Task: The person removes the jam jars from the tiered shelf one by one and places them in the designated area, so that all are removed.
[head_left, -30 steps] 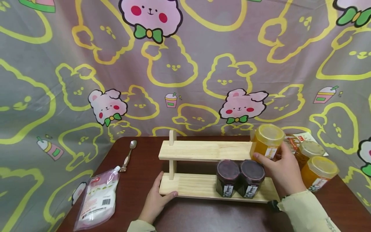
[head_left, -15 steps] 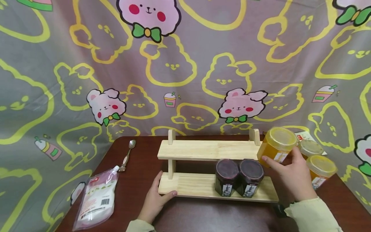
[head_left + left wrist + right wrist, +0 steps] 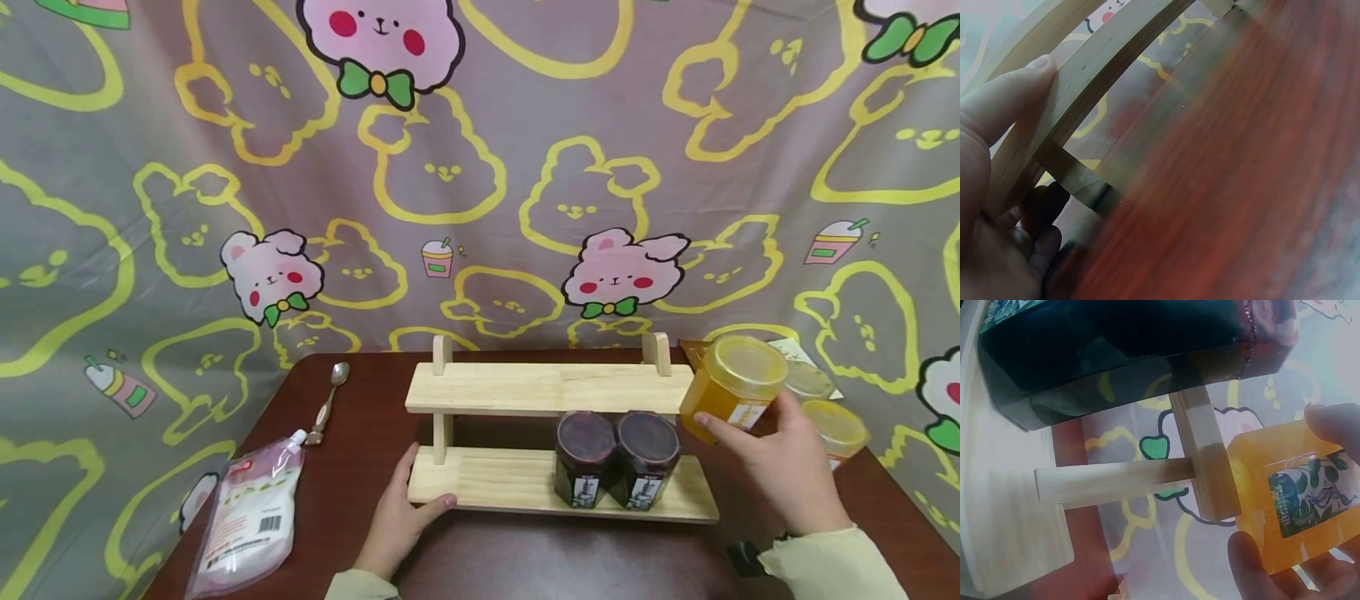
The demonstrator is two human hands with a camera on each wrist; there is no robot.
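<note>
Vs a second ago: my right hand point(image 3: 791, 471) moved the amber jar point(image 3: 731, 387) right and slightly down in frame. Rack's point(image 3: 487, 387) right post point(image 3: 660, 354) now uncovered; my hand hides more of the far-right jar point(image 3: 834, 423).

Shelf rack point(image 3: 487, 388) bare pale wood, smooth, matt, fine grain showing; tabletop point(image 3: 367, 417) reddish-brown wood look, smooth with soft gloss; amber jar point(image 3: 731, 383) clear, smooth-faced, glossy, label point(image 3: 1310, 494) paper-like, printed; dark jars point(image 3: 585, 458) glossy, smooth-sided; pouch point(image 3: 253, 508) shiny, soft plastic; spoon point(image 3: 340, 373) shiny metal; backdrop point(image 3: 480, 250) printed cloth, lightly creased; sleeve point(image 3: 840, 567) matt cloth.
</note>
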